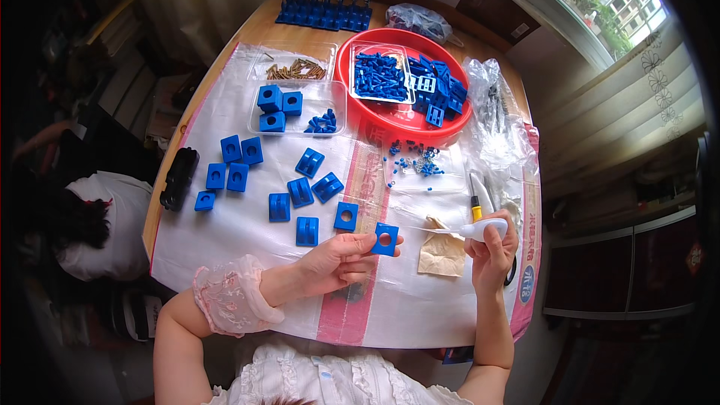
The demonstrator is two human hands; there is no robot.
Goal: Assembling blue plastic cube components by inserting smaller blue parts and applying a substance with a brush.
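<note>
Between the thumb and fingers of my left hand (339,261) is a blue plastic block (385,248) with a round hole, held above the table. My right hand (492,255) is closed around a white glue bottle (475,230) with a long thin nozzle. That nozzle points left, its tip close to the held block; whether they touch I cannot tell. Just beyond the left hand sits another holed blue block (346,208). Several grooved blue blocks (301,193) and more holed ones (238,178) lie farther left.
A red basin (465,126) bears blue parts and a clear box. Left of it, a clear tray (339,126) holds blue pieces, near brass-coloured pins (298,69). Beige paper (441,256) and a yellow-banded tool (475,208) lie right; a black case (180,178) lies left. Another person (112,225) is at the left.
</note>
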